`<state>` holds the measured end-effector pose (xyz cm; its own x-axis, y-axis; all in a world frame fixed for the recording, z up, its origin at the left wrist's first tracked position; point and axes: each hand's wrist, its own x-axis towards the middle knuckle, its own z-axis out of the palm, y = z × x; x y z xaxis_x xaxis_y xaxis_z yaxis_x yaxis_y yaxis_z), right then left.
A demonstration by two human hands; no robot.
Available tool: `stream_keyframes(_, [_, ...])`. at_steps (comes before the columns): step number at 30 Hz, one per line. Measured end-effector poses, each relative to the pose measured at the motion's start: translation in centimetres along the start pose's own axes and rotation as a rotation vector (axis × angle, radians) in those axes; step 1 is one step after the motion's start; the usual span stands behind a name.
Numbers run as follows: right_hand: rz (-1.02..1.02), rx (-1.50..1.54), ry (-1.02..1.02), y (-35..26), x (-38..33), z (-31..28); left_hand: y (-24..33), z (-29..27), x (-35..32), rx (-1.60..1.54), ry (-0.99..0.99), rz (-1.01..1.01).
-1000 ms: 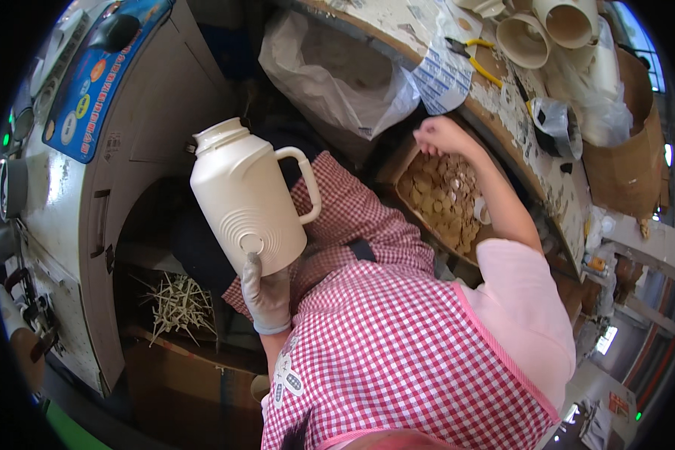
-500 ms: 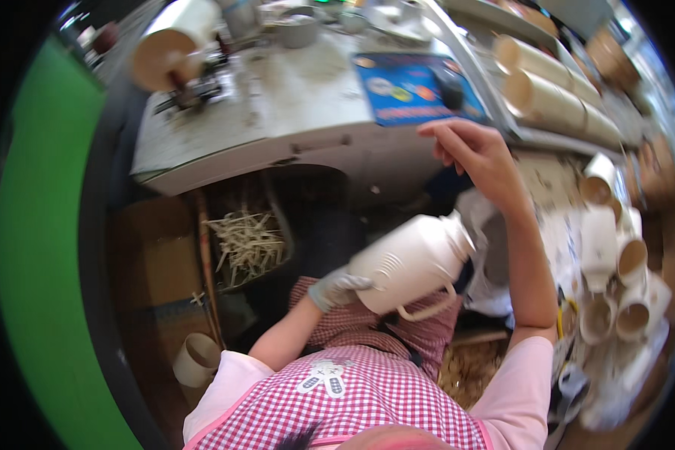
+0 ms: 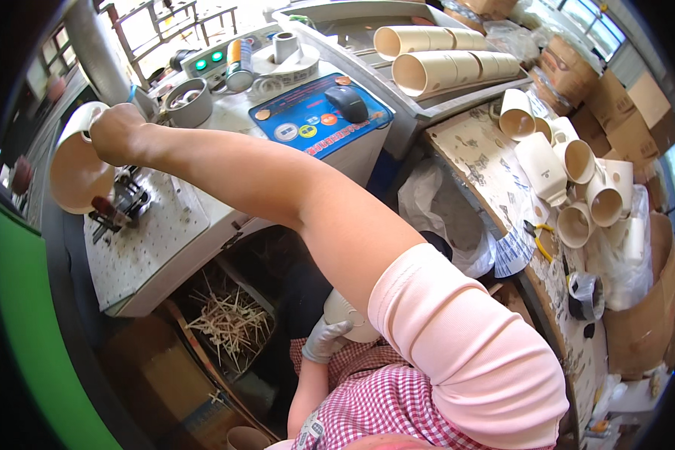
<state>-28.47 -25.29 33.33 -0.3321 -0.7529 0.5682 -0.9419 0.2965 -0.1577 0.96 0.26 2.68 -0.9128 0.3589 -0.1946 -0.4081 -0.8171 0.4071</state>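
My left hand (image 3: 325,340), in a pale grey glove, holds a white plastic jug body (image 3: 340,306) at my lap. My right arm hides most of that jug body, including its neck and handle. Stretched across to the far left, my bare right hand (image 3: 118,135) is closed at the upper edge of a cream, open-ended jug shell (image 3: 71,161). Its fingertips are partly hidden. This shell sits on the machine table (image 3: 180,202), its wide opening toward me, beside a small metal clamp fixture (image 3: 124,202) with a dark red handle.
A blue mouse pad (image 3: 296,109) with a black mouse (image 3: 346,103) lies on the machine table. Cream tubes (image 3: 435,71) lie behind it. More shells (image 3: 577,161) and yellow-handled pliers (image 3: 540,240) are on the right bench. Below stands a bin of plastic scraps (image 3: 229,322).
My right hand has swung from beside the mouse pad far left to the shell on the machine table, its fingers closing there. My left hand still holds the jug body. The view has turned right.
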Motion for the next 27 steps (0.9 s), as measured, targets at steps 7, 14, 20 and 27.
stream_keyframes(7, [0.09, 0.222, 0.557, 19.6, -10.8, -8.5, 0.6, 0.9, 0.3, -0.038, 0.043, -0.043])
stream_keyframes(14, [1.032, 0.736, 0.579, 45.5, -27.5, -22.6, 0.9, 0.7, 1.4, -0.062, 0.079, -0.113])
stream_keyframes(20, [1.118, 0.054, 0.504, 55.5, -28.3, -16.4, 2.1, 2.5, 3.0, -0.105, 0.139, -0.243])
stream_keyframes(27, [1.207, -0.588, 0.345, 61.8, -26.3, -12.9, 4.4, 4.4, 4.9, -0.09, 0.219, -0.375])
